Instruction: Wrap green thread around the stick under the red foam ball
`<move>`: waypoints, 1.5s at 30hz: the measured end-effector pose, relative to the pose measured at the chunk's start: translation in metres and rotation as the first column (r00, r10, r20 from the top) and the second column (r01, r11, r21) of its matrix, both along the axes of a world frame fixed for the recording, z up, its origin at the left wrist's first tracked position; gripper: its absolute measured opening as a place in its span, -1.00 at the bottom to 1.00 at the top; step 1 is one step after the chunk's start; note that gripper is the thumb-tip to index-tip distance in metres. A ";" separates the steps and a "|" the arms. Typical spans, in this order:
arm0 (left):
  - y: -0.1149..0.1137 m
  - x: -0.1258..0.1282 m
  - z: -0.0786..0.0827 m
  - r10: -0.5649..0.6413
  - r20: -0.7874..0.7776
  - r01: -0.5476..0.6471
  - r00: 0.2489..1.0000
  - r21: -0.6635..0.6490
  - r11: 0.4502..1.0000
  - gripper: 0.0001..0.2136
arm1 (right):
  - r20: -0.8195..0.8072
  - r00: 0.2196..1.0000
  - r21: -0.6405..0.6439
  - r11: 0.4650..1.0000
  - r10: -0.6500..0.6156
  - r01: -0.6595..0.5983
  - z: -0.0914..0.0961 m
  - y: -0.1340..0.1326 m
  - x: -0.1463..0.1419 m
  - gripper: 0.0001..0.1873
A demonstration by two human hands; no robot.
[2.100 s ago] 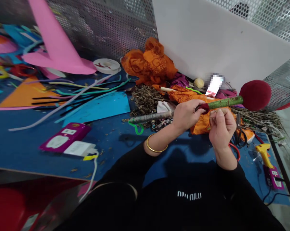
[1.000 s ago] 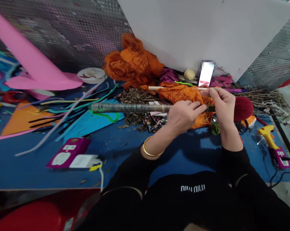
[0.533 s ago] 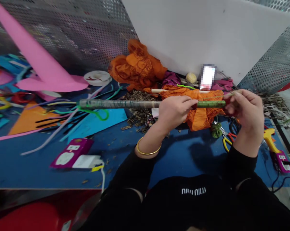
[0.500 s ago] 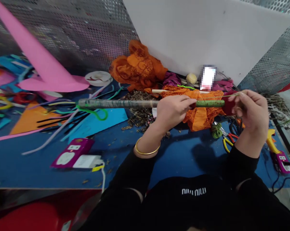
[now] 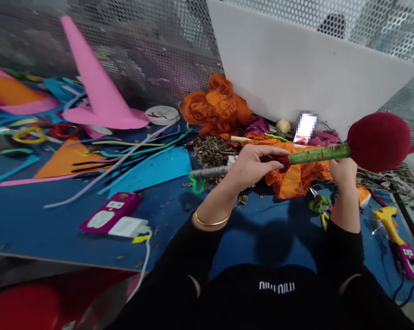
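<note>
Pink cone (image 5: 99, 89), yellow glue gun (image 5: 388, 218)

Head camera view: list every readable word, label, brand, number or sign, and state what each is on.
"miu miu", upside down in the view, on the front of the black top.
Phone: screen glaring and partly pixelated, unreadable.
Left purple power strip and white plug-in block: any print too small or blurred to read.

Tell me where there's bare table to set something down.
Bare blue tabletop shows between the left forearm and the green yarn, in front of the orange cloth. More lies left of the power strip with the white adapter. The back is crowded: dried leaves, pink cone, white spool.
</note>
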State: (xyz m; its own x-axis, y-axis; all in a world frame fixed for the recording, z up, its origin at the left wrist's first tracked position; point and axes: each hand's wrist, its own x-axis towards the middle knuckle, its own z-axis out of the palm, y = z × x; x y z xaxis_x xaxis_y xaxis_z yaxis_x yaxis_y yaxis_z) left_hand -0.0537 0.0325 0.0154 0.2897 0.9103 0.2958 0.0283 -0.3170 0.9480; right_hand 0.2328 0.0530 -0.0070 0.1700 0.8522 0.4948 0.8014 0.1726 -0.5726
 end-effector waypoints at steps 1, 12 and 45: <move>-0.001 0.002 0.001 0.012 0.046 -0.011 0.999 -0.019 1.000 -0.71 | -0.087 0.995 0.020 0.999 0.043 -0.042 0.000 -0.004 -0.015 -0.67; 0.004 0.001 0.003 0.054 0.280 -0.010 0.958 -0.156 0.988 -0.68 | -0.340 0.798 0.192 0.867 0.498 -0.459 0.009 -0.048 -0.099 -0.63; -0.001 0.036 -0.026 0.286 -0.362 -0.208 0.887 0.240 0.948 -0.81 | -0.702 0.598 0.252 0.920 0.387 -0.300 0.008 -0.075 -0.120 -0.60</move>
State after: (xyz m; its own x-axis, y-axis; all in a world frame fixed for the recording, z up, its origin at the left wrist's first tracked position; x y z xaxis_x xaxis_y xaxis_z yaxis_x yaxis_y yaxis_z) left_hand -0.0173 0.0316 -0.0102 0.1896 0.9054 0.3798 0.4817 -0.4228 0.7675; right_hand 0.1132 -0.0220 0.0008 0.2137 0.8796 0.4251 0.0025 0.4346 -0.9006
